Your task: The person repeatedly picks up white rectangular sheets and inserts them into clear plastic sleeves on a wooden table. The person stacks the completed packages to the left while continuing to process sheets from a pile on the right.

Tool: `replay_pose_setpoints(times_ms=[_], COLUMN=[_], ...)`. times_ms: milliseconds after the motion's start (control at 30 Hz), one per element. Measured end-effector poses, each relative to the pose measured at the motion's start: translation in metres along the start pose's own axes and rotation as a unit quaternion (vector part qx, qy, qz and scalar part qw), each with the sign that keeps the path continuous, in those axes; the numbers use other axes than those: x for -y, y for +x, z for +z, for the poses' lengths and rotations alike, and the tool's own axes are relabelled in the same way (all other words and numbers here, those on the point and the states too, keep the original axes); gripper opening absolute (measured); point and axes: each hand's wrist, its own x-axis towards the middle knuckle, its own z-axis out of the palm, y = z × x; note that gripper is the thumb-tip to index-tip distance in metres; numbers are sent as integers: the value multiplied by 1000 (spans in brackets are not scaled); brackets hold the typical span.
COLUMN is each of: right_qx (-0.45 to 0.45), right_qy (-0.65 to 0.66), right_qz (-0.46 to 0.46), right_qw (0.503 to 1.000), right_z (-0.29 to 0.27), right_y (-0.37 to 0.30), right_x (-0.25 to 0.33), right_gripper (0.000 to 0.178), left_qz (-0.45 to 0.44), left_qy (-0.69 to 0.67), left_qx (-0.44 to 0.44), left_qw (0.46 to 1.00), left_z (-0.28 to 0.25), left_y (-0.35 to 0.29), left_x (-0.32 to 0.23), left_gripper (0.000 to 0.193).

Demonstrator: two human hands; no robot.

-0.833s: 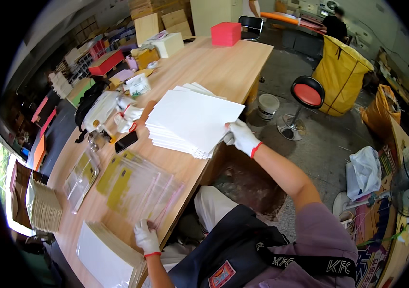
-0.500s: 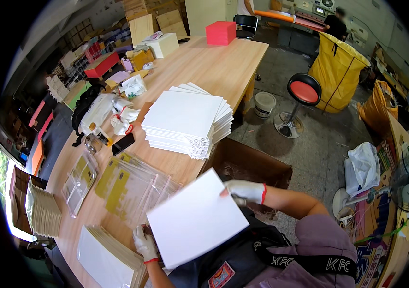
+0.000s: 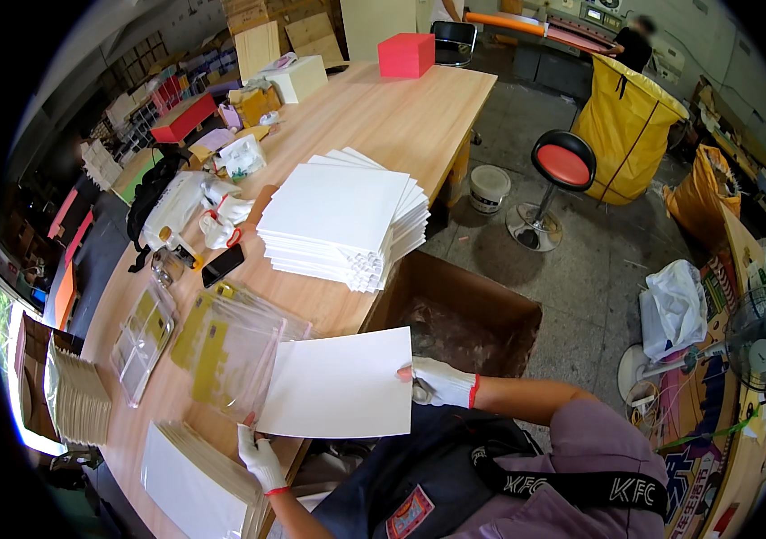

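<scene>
A white rectangular board [image 3: 338, 386] lies almost level over the table's near edge. Its right side is gripped by my right hand [image 3: 447, 384], in a white glove with bare fingertips and a red cuff. My left hand [image 3: 261, 458], gloved alike, pinches the edge of a clear plastic bag [image 3: 237, 359] beside the board's near left corner. The board's left edge meets the bag's open side; whether it is inside, I cannot tell. Beyond them rises a fanned stack of white boards [image 3: 338, 211]. Filled, wrapped boards [image 3: 199, 481] are piled by my left forearm.
An open cardboard box [image 3: 482, 314] stands right of the table [image 3: 383, 117]. On the table are a phone [image 3: 223, 266], a clear case [image 3: 145, 341] and a bottle [image 3: 181, 247]. A red-seated stool [image 3: 564, 166], a bucket [image 3: 490, 189] and a fan [image 3: 765, 346] are rightward.
The white board has turned flatter and moved left and up to the plastic bag, carried by my right hand. My left hand has shifted up slightly to the bag's edge.
</scene>
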Motion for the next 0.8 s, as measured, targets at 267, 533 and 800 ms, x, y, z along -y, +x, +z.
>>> replay_pose_setpoints(times_ms=[267, 533, 800], right_qx=[-76, -57, -131], right_qy=[-84, -41, -8], right_qz=[38, 6, -4], right_qw=[993, 998, 991], right_z=[36, 0, -2], right_y=[-1, 4, 12], right_x=[20, -1, -1], right_gripper=[17, 19, 22], left_qz=[-40, -163, -288], left_qy=[-143, -79, -181], left_qx=[-69, -160, -23], left_qw=[986, 970, 940], left_z=[-17, 15, 17], left_y=[-4, -33, -9], left_x=[24, -21, -30], left_gripper=[27, 33, 36])
